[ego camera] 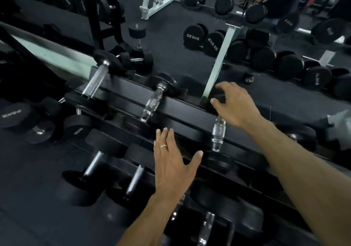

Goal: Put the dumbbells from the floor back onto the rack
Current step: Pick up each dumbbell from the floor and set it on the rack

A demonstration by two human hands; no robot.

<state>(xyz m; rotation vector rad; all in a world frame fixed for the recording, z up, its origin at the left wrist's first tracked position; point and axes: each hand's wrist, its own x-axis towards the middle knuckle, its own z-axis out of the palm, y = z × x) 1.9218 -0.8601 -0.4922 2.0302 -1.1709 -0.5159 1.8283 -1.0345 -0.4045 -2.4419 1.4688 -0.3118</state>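
Dumbbells lie in a row across the top tier of the rack (190, 112), handles running near to far, with a mirror (247, 55) behind them. The right hand (237, 105) rests on the far head of the rightmost dumbbell (218, 133), its fingers (222, 90) curled over the black rubber and the thumb pressed against the near side; the chrome handle below it shows bare. I judge this to be the seating step: the weight is already on the rails and the hand is settling or nudging the far head into its cradle. The left hand (174, 158) hovers flat above the near rail, fingers (164, 137) straight and close together, thumb splayed out to the right, gripping nothing.

More dumbbells sit on the lower tier near the camera, and several remain on the floor (38, 188) at the left, one marked dumbbell (77, 126) among them, close beside the rack's end. Motion blur hides finer contact.

The next move likely calls for letting go of the seated weight, then turning left and bending to the floor for another one, taking its handle in a full-hand grasp.
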